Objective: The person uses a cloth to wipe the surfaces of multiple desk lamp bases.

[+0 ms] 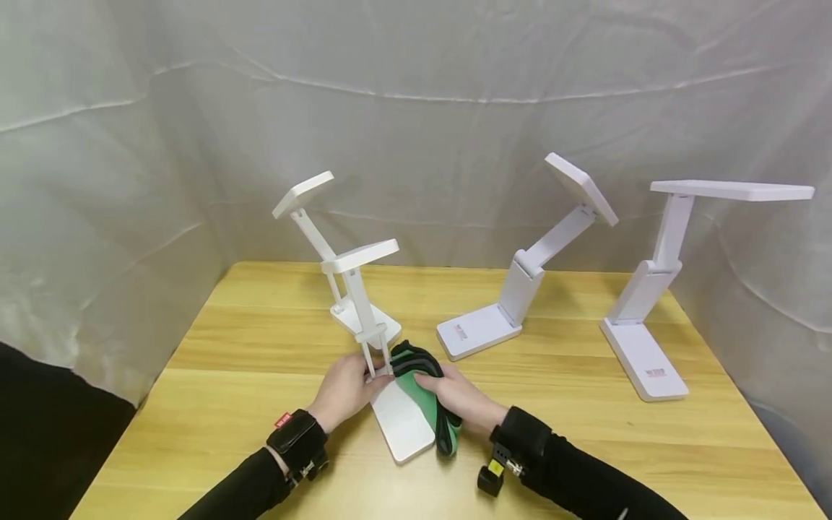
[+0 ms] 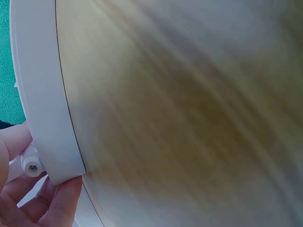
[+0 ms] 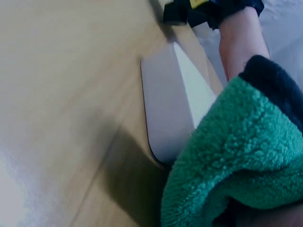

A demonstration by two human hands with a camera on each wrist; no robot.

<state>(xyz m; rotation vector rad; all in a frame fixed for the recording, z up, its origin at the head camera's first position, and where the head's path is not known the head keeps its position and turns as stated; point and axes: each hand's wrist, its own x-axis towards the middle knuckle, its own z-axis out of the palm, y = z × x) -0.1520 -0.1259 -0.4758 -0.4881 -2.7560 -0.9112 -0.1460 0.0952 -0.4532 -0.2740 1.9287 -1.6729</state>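
Note:
At the near left stands a white folding desk lamp (image 1: 401, 422), its head tilted above two thin struts. My left hand (image 1: 344, 393) grips the hinge end of its base; in the left wrist view, fingers and thumb (image 2: 14, 142) close round the base's end (image 2: 45, 94) beside a strut joint. My right hand (image 1: 464, 399) holds a bunched green cloth (image 1: 419, 390) with black edging against the base's right side. Fluffy folds of that cloth (image 3: 232, 146) cover part of the base (image 3: 163, 104) in the right wrist view and hide most of the right fingers.
Behind the held lamp stands another white lamp (image 1: 312, 235). Two more lamps, one mid-right (image 1: 477, 332) and one far right (image 1: 643, 361), stand unfolded on the wooden table (image 1: 260, 339). A pale curtain (image 1: 416, 130) hangs around the back and sides.

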